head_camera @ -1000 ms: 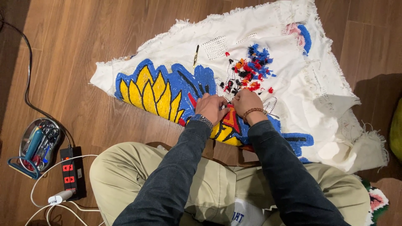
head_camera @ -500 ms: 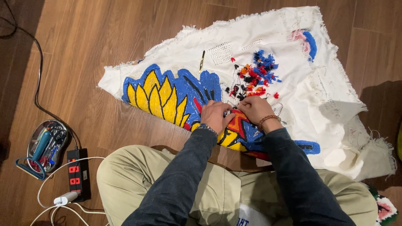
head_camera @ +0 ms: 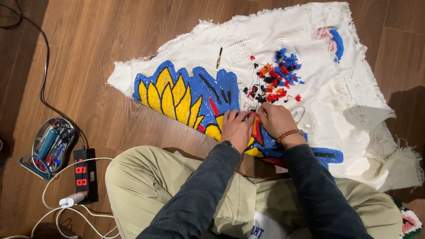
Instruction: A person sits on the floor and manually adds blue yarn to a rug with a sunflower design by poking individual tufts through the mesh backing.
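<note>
A white, fray-edged cloth (head_camera: 283, 40), tufted with a blue and yellow petal design, is spread flat on the wooden floor, with its near tufted edge pressed under both hands.

No packages, labels, signs or screens are in view.
</note>
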